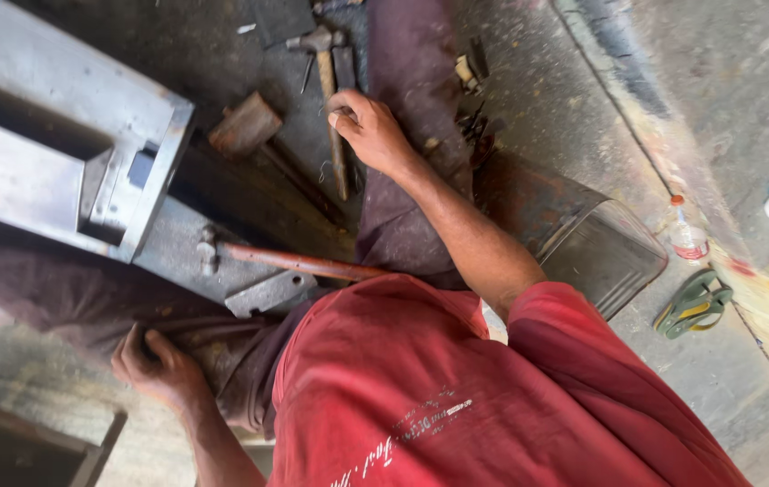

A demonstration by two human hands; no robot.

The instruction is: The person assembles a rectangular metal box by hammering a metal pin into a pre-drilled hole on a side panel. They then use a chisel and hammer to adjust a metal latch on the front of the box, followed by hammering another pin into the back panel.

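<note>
Right hand (371, 131) closes round the wooden hammer handle (334, 126) – left hand (157, 368) rests loosely curled, empty, on dusty trouser cloth (87, 307)

A red short-sleeved shirt (421, 388) with small pale print low on its front; dusty, stained purple-brown trousers (105, 302). Both forearms are bare from sleeve to left hand (157, 368) and right hand (371, 131).

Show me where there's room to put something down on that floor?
Bare concrete floor lies between the purple trouser leg and the plastic bottle. Around the right hand it's crowded: hammer, metal block, scraps.
</note>
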